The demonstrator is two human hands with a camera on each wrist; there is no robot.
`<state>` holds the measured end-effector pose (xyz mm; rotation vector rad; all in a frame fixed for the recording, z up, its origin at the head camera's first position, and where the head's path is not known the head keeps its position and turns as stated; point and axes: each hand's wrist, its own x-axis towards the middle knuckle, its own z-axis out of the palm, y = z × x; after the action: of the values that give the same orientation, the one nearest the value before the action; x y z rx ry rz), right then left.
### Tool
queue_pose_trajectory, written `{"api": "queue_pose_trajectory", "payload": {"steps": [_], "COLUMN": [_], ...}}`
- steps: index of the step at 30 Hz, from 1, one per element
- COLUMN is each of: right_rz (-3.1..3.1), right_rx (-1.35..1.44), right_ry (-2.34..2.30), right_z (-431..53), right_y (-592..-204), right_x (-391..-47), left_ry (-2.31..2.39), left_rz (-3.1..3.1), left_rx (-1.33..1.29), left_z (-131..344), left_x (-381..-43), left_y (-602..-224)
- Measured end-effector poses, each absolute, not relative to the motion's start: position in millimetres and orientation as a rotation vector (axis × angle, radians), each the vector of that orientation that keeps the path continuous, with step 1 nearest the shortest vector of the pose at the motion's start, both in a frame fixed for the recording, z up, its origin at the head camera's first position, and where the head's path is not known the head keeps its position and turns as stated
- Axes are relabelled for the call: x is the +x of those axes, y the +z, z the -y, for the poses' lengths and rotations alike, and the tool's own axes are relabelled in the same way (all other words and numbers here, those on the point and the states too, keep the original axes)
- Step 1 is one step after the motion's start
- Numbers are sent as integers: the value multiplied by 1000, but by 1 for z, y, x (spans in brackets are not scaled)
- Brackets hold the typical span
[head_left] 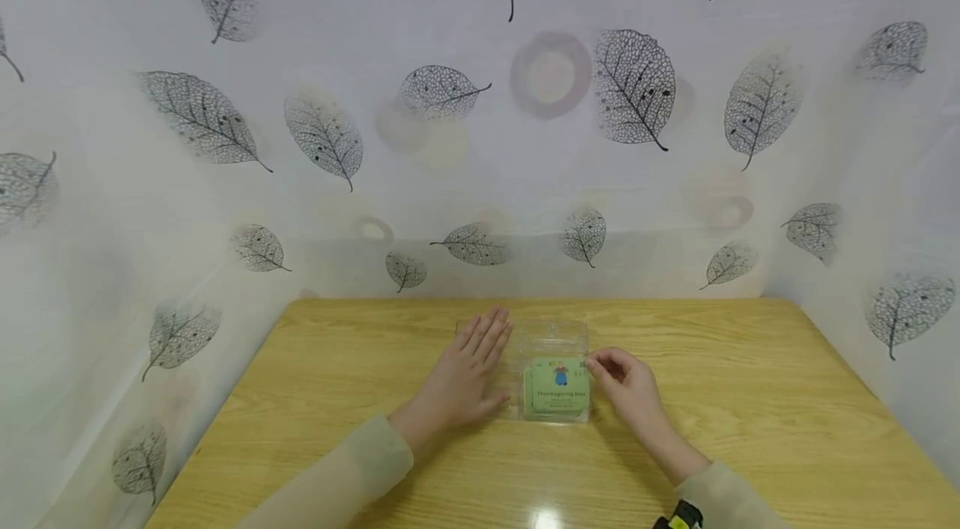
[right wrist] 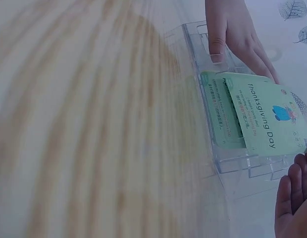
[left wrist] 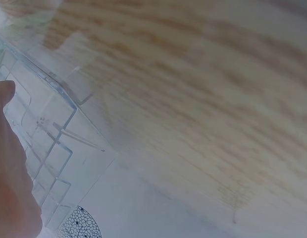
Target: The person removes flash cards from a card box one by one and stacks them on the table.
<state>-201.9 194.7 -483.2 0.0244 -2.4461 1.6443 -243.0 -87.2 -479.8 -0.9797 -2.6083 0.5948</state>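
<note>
A clear plastic box (head_left: pixel 553 331) lies opened out on the wooden table, its compartments edged by thin ridges. My left hand (head_left: pixel 471 371) rests on its left part with fingers straight; the left wrist view shows the thumb side of that hand (left wrist: pixel 12 183) over the clear plastic (left wrist: pixel 49 144). With thumb and fingertips, my right hand (head_left: pixel 636 397) pinches the upper right corner of a green "Thanksgiving Day" card (head_left: pixel 562 396). In the right wrist view this card (right wrist: pixel 272 119) is tilted above another green card (right wrist: pixel 223 116), which lies in the box's right part.
The yellowish wooden table (head_left: pixel 315 412) extends around the box on all sides. A white cloth with leaf prints (head_left: pixel 480 179) hangs behind and at both sides. On my right wrist there is a black and yellow device (head_left: pixel 681 516).
</note>
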Motion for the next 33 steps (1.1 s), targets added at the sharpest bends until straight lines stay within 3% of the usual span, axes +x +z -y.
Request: {"api": "queue_pose_trajectory", "payload": {"steps": [33], "right_rz": [2354], "right_rx": [69], "right_ry": [1694], "right_z": [-198], "right_y": [-471], "right_x": [-203], "left_ry": [531], "left_rz": [2619], "left_rx": [-994], "left_z": [87], "left_x": [-243], "left_y": [-481]}}
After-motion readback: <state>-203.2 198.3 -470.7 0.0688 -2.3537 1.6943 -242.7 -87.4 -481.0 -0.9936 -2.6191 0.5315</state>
